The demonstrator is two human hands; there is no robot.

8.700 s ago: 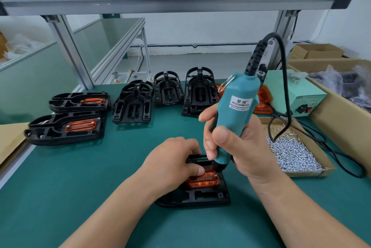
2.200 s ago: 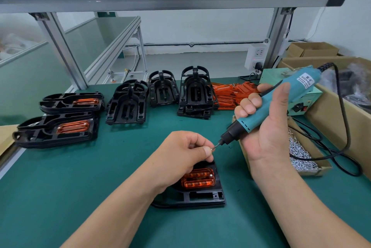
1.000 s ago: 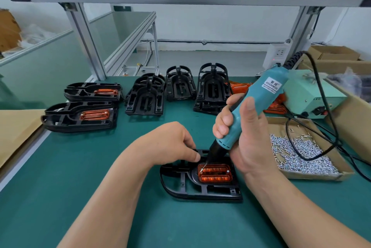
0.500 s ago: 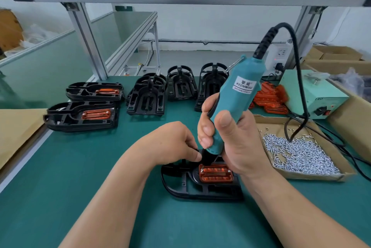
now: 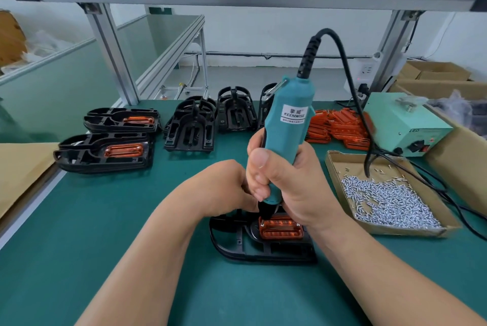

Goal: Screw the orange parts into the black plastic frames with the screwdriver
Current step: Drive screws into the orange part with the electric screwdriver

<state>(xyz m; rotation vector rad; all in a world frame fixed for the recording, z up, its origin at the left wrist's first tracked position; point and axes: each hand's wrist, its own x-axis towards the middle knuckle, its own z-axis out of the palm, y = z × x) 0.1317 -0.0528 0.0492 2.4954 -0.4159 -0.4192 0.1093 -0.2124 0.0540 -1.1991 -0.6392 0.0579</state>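
1. Orange part (image 5: 280, 227) is sitting in the near frame (image 5: 237, 245); the right hand (image 5: 292, 186) is gripping the screwdriver (image 5: 287, 125) upright on its far-left corner.
2. Left hand (image 5: 221, 188) is curling beside the tip; I cannot tell whether it is pinching anything.
3. Finished frames (image 5: 105, 153) are lying far left; empty frames (image 5: 189, 127) are waiting.

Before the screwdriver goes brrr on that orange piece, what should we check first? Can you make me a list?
1. Right hand grips the screwdriver, held nearly upright: ok.
2. Screwdriver's nose meets the orange part at its far left corner: ok.
3. Bit sitting in a screw head: cannot tell, it is hidden under the nose.
4. Orange part lying flat in the black frame: ok, as far as it shows.
5. Left hand steadying the frame: cannot tell, its fingertips are hidden.
6. Spare screws in the cardboard box: ok, plenty.
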